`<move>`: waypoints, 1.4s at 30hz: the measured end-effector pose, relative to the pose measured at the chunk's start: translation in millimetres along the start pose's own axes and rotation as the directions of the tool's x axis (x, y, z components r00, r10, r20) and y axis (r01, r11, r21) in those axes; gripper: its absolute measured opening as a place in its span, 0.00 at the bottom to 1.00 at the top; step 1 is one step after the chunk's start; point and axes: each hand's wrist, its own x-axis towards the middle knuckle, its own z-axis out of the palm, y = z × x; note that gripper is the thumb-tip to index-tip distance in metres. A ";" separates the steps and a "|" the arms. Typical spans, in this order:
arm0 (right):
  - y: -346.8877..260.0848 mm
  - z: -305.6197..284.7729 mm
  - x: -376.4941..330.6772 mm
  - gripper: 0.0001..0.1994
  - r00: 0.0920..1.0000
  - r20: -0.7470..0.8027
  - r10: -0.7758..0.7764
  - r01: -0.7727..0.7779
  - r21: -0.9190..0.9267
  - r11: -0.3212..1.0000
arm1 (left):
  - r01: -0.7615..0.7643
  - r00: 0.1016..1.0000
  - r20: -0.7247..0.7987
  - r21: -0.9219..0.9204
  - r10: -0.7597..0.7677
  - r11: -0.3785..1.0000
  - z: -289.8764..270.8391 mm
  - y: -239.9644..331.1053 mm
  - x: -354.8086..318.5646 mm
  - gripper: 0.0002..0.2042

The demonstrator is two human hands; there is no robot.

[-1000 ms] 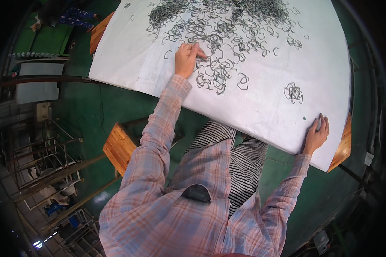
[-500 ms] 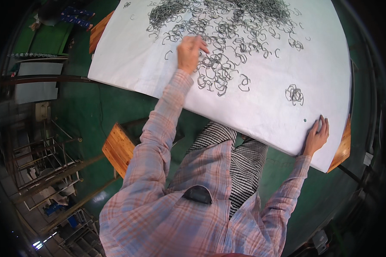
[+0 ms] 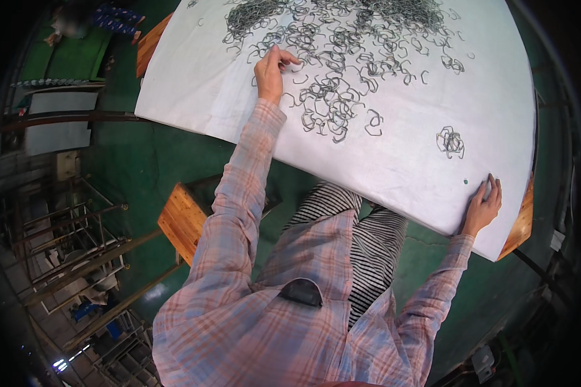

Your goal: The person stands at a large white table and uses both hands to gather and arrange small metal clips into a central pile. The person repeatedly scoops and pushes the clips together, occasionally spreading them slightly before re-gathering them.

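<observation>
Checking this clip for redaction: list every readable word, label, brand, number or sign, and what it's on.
None: no text can be read anywhere.
White tabletop, bent wire pieces, plaid shirt: no lettering visible.
Pale patch at far right: too small to tell whether it's marked.
Racks at lower left: too dark and blurred to tell.

At upper center, the left hand (image 3: 270,79), fingers bent, is beside scattered C-shaped wire pieces (image 3: 416,14) on the white tabletop (image 3: 187,84); the right hand (image 3: 483,208) rests at right.
</observation>
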 end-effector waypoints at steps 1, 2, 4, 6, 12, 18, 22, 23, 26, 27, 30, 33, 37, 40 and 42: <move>0.7 0.1 -0.5 0.14 1.000 -0.003 -0.005 0.005 -0.011 1.000 | -0.013 1.000 -0.025 0.065 0.014 0.998 2.6 4.9 0.1 0.17; 1.6 0.4 -1.4 0.14 1.000 -0.004 -0.007 0.007 -0.005 1.000 | -0.024 0.998 -0.049 0.130 0.030 0.991 6.3 10.2 0.9 0.15; 2.3 -0.1 -0.4 0.14 1.000 -0.010 -0.017 0.017 0.008 1.000 | -0.155 0.988 0.051 0.312 0.146 0.937 14.4 15.8 5.4 0.06; 1.7 0.2 -0.5 0.14 1.000 -0.004 -0.012 0.012 0.014 1.000 | -0.257 0.964 0.191 0.481 0.186 0.838 21.0 16.4 11.0 0.06; -2.5 0.2 -0.1 0.14 1.000 0.000 0.006 -0.006 0.017 1.000 | -0.511 0.850 0.350 0.728 0.394 0.457 32.9 32.1 13.1 0.02; -0.4 0.3 -0.4 0.14 1.000 -0.003 0.018 -0.018 0.022 1.000 | -0.581 0.766 0.274 0.683 0.581 0.444 10.7 53.6 -6.7 0.03; 0.4 0.3 -0.5 0.14 1.000 -0.010 0.011 -0.011 0.033 0.999 | -0.197 0.969 -0.015 0.562 0.248 0.804 -20.6 42.8 -18.8 0.05; 0.9 1.1 0.1 0.14 1.000 -0.011 -0.013 0.013 0.008 1.000 | -0.163 0.980 -0.002 0.577 0.201 0.800 -27.7 40.8 -20.2 0.04; 1.2 1.1 1.0 0.14 1.000 -0.012 -0.006 0.006 0.012 1.000 | 0.012 0.989 -0.139 0.388 0.046 0.922 -43.5 34.0 -22.6 0.07; -0.7 -1.1 0.7 0.14 1.000 -0.007 -0.003 0.003 0.011 1.000 | 0.083 0.975 -0.222 0.422 0.014 0.903 -55.6 29.4 -21.9 0.08; -7.4 -1.8 3.6 0.14 1.000 -0.002 -0.002 0.002 0.017 1.000 | 0.264 0.913 -0.406 0.525 -0.035 0.809 -108.5 16.0 -12.6 0.10; -3.2 -1.9 0.0 0.14 1.000 0.016 0.005 -0.005 0.020 1.000 | 0.330 0.905 -0.426 0.704 0.002 0.629 -140.4 10.4 -15.3 0.11; -2.8 -2.6 0.5 0.14 1.000 0.030 0.002 -0.002 0.013 1.000 | 0.085 0.928 -0.326 0.653 0.179 0.752 -119.1 4.0 -21.8 0.10; -0.2 -3.0 -0.9 0.14 0.999 0.031 0.010 -0.010 0.003 1.000 | -0.062 0.970 -0.145 0.622 0.193 0.780 -69.5 -4.1 -14.7 0.15; -1.1 -0.6 -0.5 0.14 0.999 0.038 0.003 -0.003 0.006 1.000 | -0.076 0.979 -0.097 0.646 0.181 0.760 -35.4 -17.5 0.2 0.24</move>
